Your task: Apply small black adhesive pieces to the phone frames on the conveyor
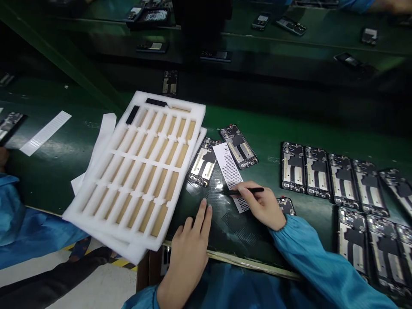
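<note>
fine work with a pinched tool on a glossy green surface

a slotted, matte white foam tray sits left; the left hand grips nothing, fingers stretched, and could steady things better; the right hand pinches; a rigid opened phone, silver and black, adjoins the thin perforated white sheet under the right hand; the slim black tool, probably tweezers, is likely best kept low and light.

Tray left of sheet, phone rows right, shelf behind.
</note>
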Demonstrator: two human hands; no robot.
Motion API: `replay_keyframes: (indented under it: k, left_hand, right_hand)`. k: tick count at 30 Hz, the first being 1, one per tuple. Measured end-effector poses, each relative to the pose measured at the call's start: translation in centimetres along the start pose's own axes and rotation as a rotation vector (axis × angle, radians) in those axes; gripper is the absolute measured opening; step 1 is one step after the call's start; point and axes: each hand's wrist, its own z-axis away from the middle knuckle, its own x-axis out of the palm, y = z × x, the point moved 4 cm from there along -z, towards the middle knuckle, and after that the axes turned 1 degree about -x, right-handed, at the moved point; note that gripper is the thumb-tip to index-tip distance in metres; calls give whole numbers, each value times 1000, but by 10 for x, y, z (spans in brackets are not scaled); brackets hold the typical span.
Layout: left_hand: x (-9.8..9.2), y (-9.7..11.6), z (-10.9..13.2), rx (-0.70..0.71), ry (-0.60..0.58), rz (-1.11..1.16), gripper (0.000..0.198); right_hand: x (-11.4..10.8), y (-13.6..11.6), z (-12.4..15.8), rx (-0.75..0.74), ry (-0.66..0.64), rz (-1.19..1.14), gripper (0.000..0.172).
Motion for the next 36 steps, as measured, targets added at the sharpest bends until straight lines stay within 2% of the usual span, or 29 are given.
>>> replay_keyframes:
  k: [3,5,10,14,17,23,36]
  left_hand:
    - [-8,-6,-12,-103,45,-9,89]
    - [-11,-8,-17,-127,77,8,88]
    - [-17,0,-34,-90,115,41,87]
    - [-26,12,-57,1,103,59,85]
    - [-32,16,-77,27,119,38,82]
    - [-34,12,-106,-24,159,7,82]
    - [-33,11,-122,-24,89,55,82]
  right_hand:
    - [12,4,-21,49,32,-73,33]
    - [10,8,-29,80,87,-104,37]
    - [-31,21,-36,125,265,-105,41]
    - [-43,27,-38,138,215,-135,42]
    - [-37,29,-45,124,200,-140,44]
    - [-26,38,-69,84,163,-117,48]
    - [-27,45,-73,88,96,-109,43]
